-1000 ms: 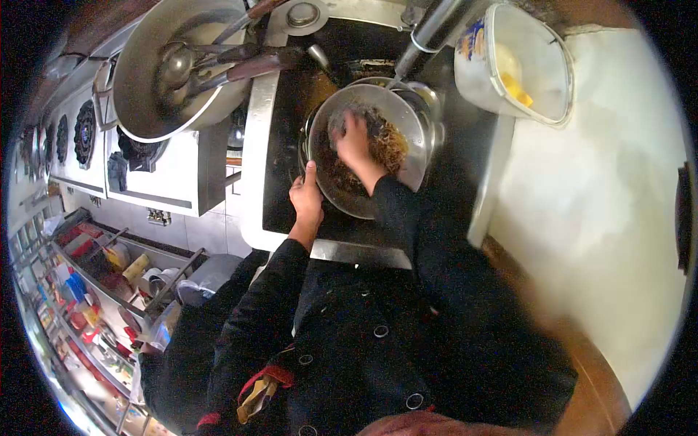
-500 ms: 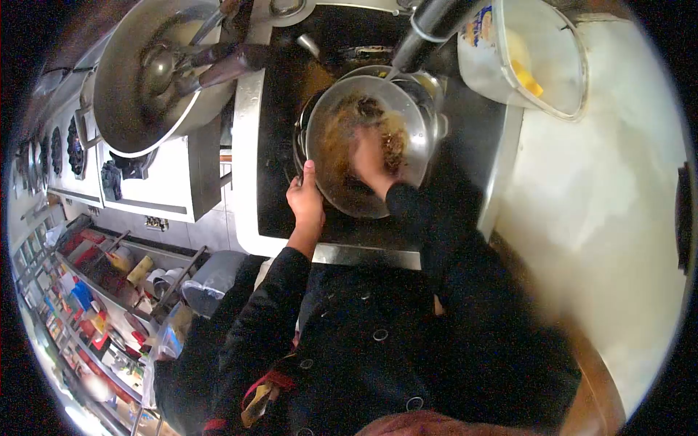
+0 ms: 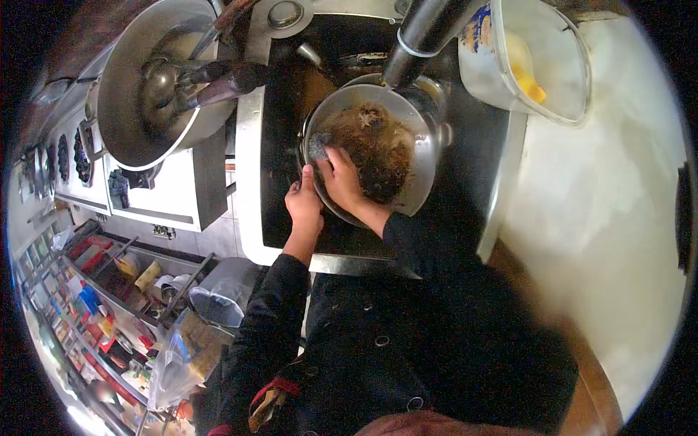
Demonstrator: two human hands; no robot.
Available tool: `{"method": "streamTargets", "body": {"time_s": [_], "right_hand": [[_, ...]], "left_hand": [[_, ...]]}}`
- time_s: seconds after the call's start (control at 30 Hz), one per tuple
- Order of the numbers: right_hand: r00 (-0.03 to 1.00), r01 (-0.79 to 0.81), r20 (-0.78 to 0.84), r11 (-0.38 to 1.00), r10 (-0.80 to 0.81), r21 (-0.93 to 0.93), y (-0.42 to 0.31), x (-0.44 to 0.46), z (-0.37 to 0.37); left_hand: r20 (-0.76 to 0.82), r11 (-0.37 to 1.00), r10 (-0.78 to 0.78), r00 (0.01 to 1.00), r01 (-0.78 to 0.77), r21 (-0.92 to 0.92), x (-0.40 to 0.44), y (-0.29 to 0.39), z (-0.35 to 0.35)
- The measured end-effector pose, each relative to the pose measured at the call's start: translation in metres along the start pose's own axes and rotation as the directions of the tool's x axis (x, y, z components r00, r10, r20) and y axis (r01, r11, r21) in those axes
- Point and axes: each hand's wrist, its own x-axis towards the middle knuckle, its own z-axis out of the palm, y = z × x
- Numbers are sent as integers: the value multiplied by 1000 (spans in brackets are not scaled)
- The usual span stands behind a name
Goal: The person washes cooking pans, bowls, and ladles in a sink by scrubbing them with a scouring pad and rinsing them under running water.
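A round metal bowl (image 3: 423,161) sits in the dark sink, its inside coated with brown, burnt-looking residue (image 3: 379,156). My left hand (image 3: 303,206) grips the bowl's left rim, thumb on top and fingers curled beneath. Inside the bowl, my right hand (image 3: 343,180) presses a grey steel wool scourer (image 3: 318,144) against the left wall, close to my left thumb. Another metal vessel shows partly below the bowl, mostly hidden by it. The black tap (image 3: 416,51) hangs just over the bowl's far edge.
A large pot (image 3: 120,109) with a ladle (image 3: 158,81) and dark-handled utensils stands at upper left. At upper right, a clear plastic tub (image 3: 483,80) holds something yellow (image 3: 531,87) beside the pale counter (image 3: 603,218). The sink's metal edge (image 3: 342,264) runs in front of me.
My right hand has moved left across the bowl, from its blurred middle position to the left wall, where the scourer now shows. My left hand keeps its hold on the rim.
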Motion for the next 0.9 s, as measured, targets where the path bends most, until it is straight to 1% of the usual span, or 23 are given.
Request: {"method": "streamTargets", "body": {"time_s": [0.03, 0.1, 0.13, 0.17, 0.2, 0.23, 0.3, 0.33, 0.37, 0.4, 0.43, 0.47, 0.5, 0.57, 0.6, 0.63, 0.67, 0.7, 0.77, 0.8, 0.83, 0.87, 0.9], "right_hand": [[1000, -1, 21, 1000, 0, 14, 5, 1, 0], [992, -123, 0, 987, 124, -102, 35, 50, -4], [970, -217, -134, 972, 204, -93, 53, 82, -13], [923, -308, -264, 949, 279, -73, 64, 100, -18], [924, -277, -311, 951, 224, -138, 50, 96, -21], [924, -272, -315, 951, 216, -144, 37, 77, -15], [983, -181, -32, 982, 180, -44, 14, 32, 3], [990, -141, 6, 990, 141, 5, 13, 18, 3], [993, -108, 46, 992, 106, 58, 14, 7, 2], [994, -82, 69, 997, 81, 5, 24, 22, -2], [998, -59, 26, 998, 60, -31, 57, 47, -1], [984, -113, -157, 981, 88, -157, 84, 71, -7], [933, -233, -316, 958, 171, -168, 92, 92, -16], [853, -359, -480, 897, 204, -257, 93, 85, 10], [911, -282, -362, 940, 200, -190, 71, 73, 19], [952, -219, -239, 970, 189, -108, 40, 52, 22], [962, -23, -273, 988, -20, -152, 18, 42, 19], [964, -28, -266, 988, -14, -153, 32, 43, 14], [969, 115, -186, 962, -164, -247, 85, 74, -7], [948, -216, -267, 966, 174, -139, 98, 92, -24], [949, -212, -266, 968, 171, -135, 101, 92, -14], [935, -263, -296, 943, 197, -204, 103, 83, -2], [920, -310, -329, 910, 215, -274, 106, 77, 11]], "left_hand": [[6, 1000, -4, 1000, 3, 17, -1, 3, 0], [12, 999, -19, 1000, 18, 30, -13, 10, 3], [15, 998, -42, 999, 41, 37, -19, 13, 4], [14, 998, -39, 999, 38, 44, -16, 9, 2], [29, 998, -30, 999, 28, 60, -10, 3, -1], [50, 998, -24, 998, 20, 67, -6, 0, 2], [47, 1000, 8, 999, -8, 16, -7, 11, 12], [25, 999, 33, 999, -32, -30, -7, 12, 13], [17, 999, 27, 999, -27, -32, -10, 10, 10], [11, 1000, 12, 1000, -12, 17, -14, 7, 5], [11, 998, 5, 1000, -6, 67, -15, 8, 3], [39, 999, 29, 999, -31, 32, -17, 1, 3], [40, 999, 30, 999, -32, 37, -18, -1, 3], [47, 997, 31, 998, -34, 72, -20, -5, 7], [42, 992, 72, 997, -76, 101, -16, -10, 7], [48, 992, 69, 996, -74, 102, -16, -5, 8], [39, 996, 69, 997, -71, 53, -16, 1, 11], [26, 998, 61, 998, -62, 9, -19, 4, 9], [30, 998, 46, 999, -46, 32, -20, 4, 2], [47, 996, 61, 997, -64, 57, -19, 1, -1], [60, 994, 74, 995, -79, 81, -17, -3, -4], [-49, 993, 120, 992, -120, 14, -14, -13, 6], [-48, 994, 113, 992, -113, 11, -16, -12, 7]]}}
